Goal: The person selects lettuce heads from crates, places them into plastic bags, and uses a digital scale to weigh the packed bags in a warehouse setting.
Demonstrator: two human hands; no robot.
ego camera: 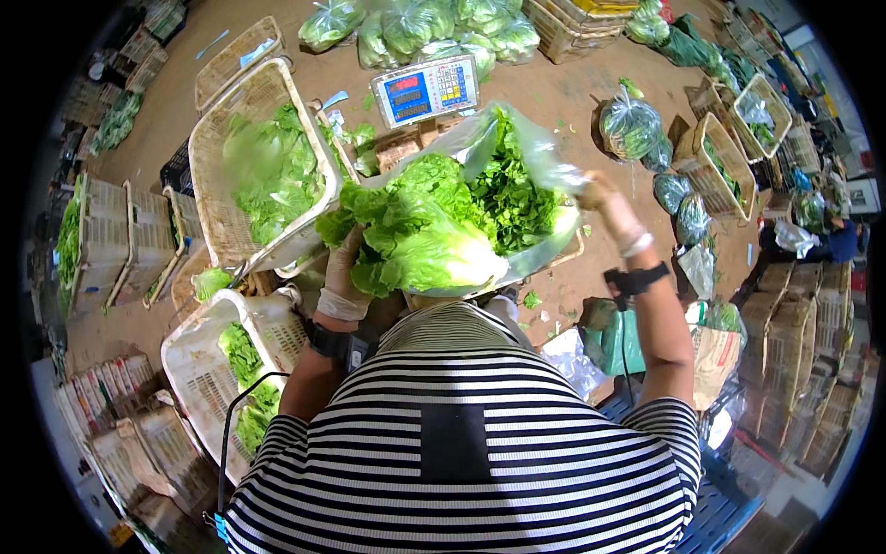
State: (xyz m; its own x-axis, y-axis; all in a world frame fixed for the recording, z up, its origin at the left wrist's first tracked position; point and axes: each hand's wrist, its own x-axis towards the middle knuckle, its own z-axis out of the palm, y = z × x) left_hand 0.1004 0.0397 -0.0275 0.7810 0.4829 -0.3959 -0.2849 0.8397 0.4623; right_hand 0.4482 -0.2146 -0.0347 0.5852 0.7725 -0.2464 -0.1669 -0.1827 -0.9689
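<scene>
My left hand [346, 273], in a pale glove, holds a head of green leaf lettuce [415, 235] from its left side. The pale stem end points right, over the mouth of a clear plastic bag [547, 152]. My right hand [602, 194], also gloved and slightly blurred, grips the bag's edge at the right and holds it spread. More leafy greens [512, 187] fill the bag, with a pale stem end at its right side. Just beyond the bag stands a digital scale display [426, 90] with lit red digits and a keypad.
A large plastic crate [208, 166] of lettuce stands at my left, and another white crate [201, 332] with lettuce sits nearer. Filled bags of lettuce [429, 28] lie beyond the scale. Tied bags [630, 128] rest on the floor at right. A green bag [616, 339] lies below my right forearm.
</scene>
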